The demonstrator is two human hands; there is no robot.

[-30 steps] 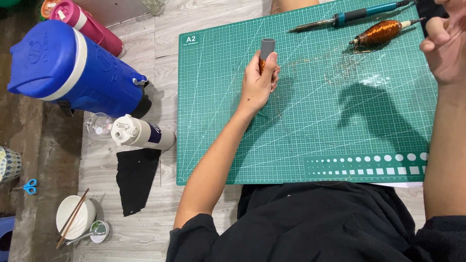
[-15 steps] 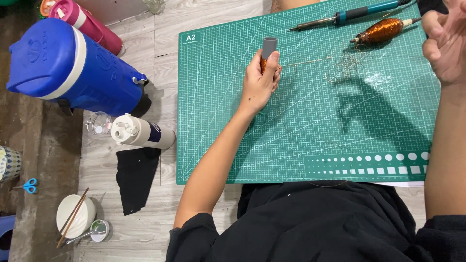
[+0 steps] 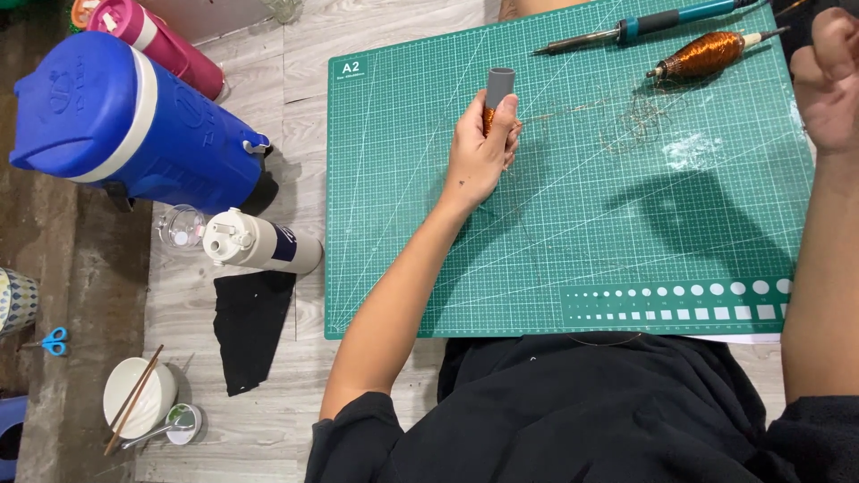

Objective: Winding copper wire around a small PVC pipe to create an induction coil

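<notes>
- Change since a second ago: right hand [image 3: 828, 76] has moved from the far right corner of the green cutting mat [image 3: 573, 233], near the copper wire spool [image 3: 707, 55], to a raised spot just off the mat's right edge; its shadow on the mat has shifted with it.
- Left hand [image 3: 479, 148] has not moved: same spot in the far-left half of the mat, fingers [image 3: 508, 116] closed around a small grey tube [image 3: 498, 87] with copper winding showing below the grey part.
- Tube stands roughly upright, grey end sticking out above the fist.
- My read: the right hand is pulling fine wire taut between spool and tube, so winding looks to be under way. Judgement only; the strand itself is barely visible.
- Right hand's fingers look curled shut; what they pinch, if anything, I cannot tell, too thin and partly cut off by the frame edge.
- Soldering iron [image 3: 644, 22] lies along the mat's far edge, untouched; its cable end runs out of frame.
- Loose wire scraps [image 3: 640, 121] lie near the spool; count unclear.
- Off the mat's left edge, on the floor: blue jug [image 3: 125, 125], white bottle [image 3: 255, 243], black cloth [image 3: 250, 326].
- Lower part of the tube is hidden inside the left fist.
</notes>
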